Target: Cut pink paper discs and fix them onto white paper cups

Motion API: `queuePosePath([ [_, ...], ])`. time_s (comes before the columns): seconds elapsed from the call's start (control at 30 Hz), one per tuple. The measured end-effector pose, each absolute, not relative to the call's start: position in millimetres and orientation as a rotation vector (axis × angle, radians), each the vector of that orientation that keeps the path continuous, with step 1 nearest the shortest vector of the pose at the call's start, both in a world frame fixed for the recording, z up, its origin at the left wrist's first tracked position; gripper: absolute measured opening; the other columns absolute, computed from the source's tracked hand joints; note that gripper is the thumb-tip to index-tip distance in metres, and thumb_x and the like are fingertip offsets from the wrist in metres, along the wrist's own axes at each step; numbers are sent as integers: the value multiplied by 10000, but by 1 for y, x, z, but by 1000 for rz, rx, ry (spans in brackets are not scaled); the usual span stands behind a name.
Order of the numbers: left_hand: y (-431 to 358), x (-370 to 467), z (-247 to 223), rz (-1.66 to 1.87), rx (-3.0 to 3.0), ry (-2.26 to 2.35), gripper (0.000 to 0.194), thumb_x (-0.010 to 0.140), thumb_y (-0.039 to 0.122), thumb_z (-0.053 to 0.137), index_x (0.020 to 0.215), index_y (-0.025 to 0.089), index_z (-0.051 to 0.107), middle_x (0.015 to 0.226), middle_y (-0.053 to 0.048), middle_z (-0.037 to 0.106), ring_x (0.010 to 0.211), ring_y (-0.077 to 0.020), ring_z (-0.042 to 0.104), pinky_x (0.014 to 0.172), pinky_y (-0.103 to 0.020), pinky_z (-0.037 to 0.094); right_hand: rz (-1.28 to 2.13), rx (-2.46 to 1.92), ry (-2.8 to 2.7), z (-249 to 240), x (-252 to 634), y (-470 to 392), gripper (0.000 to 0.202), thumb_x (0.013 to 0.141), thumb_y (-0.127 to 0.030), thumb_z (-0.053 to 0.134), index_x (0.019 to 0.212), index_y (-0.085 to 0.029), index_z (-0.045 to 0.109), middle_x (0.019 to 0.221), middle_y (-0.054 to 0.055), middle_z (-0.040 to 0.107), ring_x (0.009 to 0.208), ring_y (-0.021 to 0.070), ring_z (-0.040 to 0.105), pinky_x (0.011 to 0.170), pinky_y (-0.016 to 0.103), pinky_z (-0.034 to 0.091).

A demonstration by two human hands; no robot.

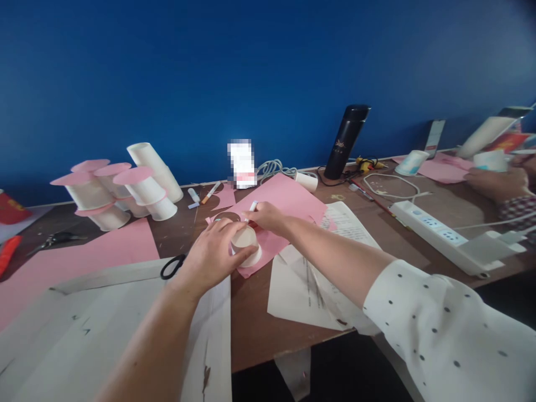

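Upside down on a pink sheet (pixel 287 201), a white paper cup (pixel 245 239) sits in front of me. My left hand (pixel 215 251) is wrapped round the cup, its thumb along the near side. A white pen-like stick (pixel 252 210) is pinched in my right hand (pixel 268 216), its lower end near the cup's far rim. Black scissor handles (pixel 172 267) show beside my left wrist; the rest is hidden. To the left, several white cups (pixel 144 190) stand stacked with pink paper discs (pixel 133 175) on and between them.
At the back are a lit phone (pixel 243 164), a lying cup (pixel 306 181) and a black flask (pixel 347 142). Printed papers (pixel 299 285) lie near the front edge. A power strip (pixel 439 237) is at right, with another person's hand (pixel 492 184) beyond. Tall nested cups (pixel 154 170) stand at left.
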State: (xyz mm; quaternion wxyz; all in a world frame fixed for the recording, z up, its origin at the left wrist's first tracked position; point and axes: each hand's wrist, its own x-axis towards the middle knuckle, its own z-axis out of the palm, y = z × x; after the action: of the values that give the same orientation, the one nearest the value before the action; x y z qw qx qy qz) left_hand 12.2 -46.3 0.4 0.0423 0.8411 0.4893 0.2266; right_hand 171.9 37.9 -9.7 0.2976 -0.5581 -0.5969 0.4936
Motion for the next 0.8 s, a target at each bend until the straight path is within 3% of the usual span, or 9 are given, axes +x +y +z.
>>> queuePosePath([
  [0.3, -48, 14, 2, 658, 2567, 1539, 533, 824, 606, 484, 1163, 206, 582, 1210, -93, 594, 1144, -305, 526, 955, -472, 419, 1509, -1221, -1951, -10, 166, 57, 284, 762, -405, 688, 709, -162, 550, 607, -26, 531, 514, 82, 470, 448, 183, 380],
  [0.8, -49, 15, 3, 617, 2626, 1598, 518, 838, 564, 492, 1187, 190, 575, 1256, -110, 593, 1182, -320, 518, 972, -494, 425, 1782, -1035, -2216, -12, 148, 86, 262, 683, -315, 750, 704, -140, 557, 601, -35, 526, 508, 76, 447, 463, 188, 378],
])
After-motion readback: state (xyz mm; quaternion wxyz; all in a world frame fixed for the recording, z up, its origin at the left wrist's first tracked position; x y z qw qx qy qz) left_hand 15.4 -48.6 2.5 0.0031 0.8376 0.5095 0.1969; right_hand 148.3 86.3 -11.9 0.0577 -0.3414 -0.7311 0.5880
